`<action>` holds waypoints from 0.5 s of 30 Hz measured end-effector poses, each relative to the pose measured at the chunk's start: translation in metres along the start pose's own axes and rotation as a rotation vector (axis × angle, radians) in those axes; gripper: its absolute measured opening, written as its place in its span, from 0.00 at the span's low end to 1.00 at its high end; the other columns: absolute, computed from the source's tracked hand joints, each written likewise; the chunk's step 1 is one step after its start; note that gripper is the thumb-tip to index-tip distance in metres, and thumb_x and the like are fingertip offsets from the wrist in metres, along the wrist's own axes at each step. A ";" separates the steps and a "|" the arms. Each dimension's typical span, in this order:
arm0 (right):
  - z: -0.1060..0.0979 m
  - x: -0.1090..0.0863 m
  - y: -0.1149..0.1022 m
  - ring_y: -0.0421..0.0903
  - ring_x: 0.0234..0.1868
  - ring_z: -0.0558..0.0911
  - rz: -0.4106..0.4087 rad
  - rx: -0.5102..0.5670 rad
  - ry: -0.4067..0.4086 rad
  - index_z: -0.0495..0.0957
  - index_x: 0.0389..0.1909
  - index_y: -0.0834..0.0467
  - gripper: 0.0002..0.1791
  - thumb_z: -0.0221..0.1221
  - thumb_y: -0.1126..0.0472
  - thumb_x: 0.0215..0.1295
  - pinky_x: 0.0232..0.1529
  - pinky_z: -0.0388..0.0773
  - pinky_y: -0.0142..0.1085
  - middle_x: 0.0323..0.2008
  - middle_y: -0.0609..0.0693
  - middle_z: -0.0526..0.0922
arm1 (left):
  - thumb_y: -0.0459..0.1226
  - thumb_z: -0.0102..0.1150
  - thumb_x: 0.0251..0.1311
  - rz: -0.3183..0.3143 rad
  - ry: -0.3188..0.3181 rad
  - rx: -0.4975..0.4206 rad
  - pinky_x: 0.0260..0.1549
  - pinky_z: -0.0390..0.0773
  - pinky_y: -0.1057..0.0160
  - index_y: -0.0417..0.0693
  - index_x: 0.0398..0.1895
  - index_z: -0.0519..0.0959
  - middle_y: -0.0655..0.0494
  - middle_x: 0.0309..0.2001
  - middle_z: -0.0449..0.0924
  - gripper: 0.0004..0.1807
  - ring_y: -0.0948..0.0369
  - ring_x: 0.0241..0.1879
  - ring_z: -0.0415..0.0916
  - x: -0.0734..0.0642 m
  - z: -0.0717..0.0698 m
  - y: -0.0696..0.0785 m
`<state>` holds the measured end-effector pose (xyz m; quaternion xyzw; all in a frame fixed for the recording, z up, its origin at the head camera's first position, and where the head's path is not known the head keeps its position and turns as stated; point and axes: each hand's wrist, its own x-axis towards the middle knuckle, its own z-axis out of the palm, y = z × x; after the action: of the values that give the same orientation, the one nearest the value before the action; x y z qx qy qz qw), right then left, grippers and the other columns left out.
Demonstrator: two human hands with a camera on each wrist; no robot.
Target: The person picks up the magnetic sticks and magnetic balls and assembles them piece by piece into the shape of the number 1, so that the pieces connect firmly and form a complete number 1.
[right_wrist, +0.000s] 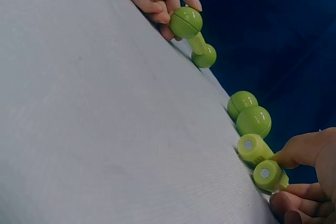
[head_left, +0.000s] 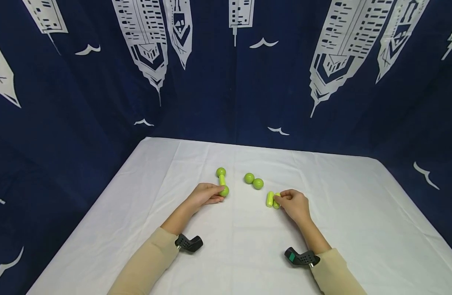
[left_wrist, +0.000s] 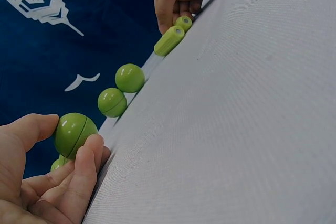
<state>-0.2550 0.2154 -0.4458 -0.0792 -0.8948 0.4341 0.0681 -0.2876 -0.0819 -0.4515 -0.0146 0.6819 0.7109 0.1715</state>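
On the left, my left hand (head_left: 205, 194) pinches the near green ball (left_wrist: 73, 134) of a dumbbell-shaped piece between thumb and fingers. That piece is two balls joined by a short yellow-green rod (head_left: 222, 180); its far ball (head_left: 221, 172) points away from me. To the right, my right hand (head_left: 296, 205) has thumb and finger around the right one of two short rods, the near rod (right_wrist: 269, 176). The other rod (head_left: 270, 199) lies beside it, on its left. Both rods show a round grey spot on the end facing the right wrist camera.
Two loose green balls, a left ball (head_left: 249, 178) and a right ball (head_left: 258, 183), sit side by side between the hands, farther back than the rods. A white cloth covers the table (head_left: 248, 246). Behind it hangs a dark blue curtain (head_left: 226, 102) with white building prints.
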 end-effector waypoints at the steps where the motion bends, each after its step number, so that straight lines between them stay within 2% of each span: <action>1: 0.000 0.000 0.000 0.40 0.22 0.77 -0.002 -0.003 0.001 0.79 0.39 0.69 0.17 0.65 0.58 0.59 0.20 0.71 0.25 0.25 0.54 0.81 | 0.36 0.60 0.65 -0.003 0.002 0.000 0.34 0.83 0.72 0.25 0.49 0.75 0.49 0.29 0.82 0.19 0.64 0.28 0.82 0.000 0.000 0.000; 15: 0.000 -0.001 0.000 0.45 0.25 0.75 -0.018 -0.078 -0.002 0.79 0.37 0.68 0.17 0.65 0.57 0.57 0.22 0.71 0.29 0.26 0.54 0.80 | 0.36 0.60 0.65 0.004 -0.006 -0.001 0.34 0.83 0.72 0.24 0.48 0.75 0.49 0.29 0.82 0.20 0.64 0.27 0.82 0.000 0.000 0.000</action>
<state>-0.2542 0.2156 -0.4459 -0.0731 -0.9118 0.3982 0.0681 -0.2876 -0.0815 -0.4518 -0.0114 0.6810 0.7117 0.1719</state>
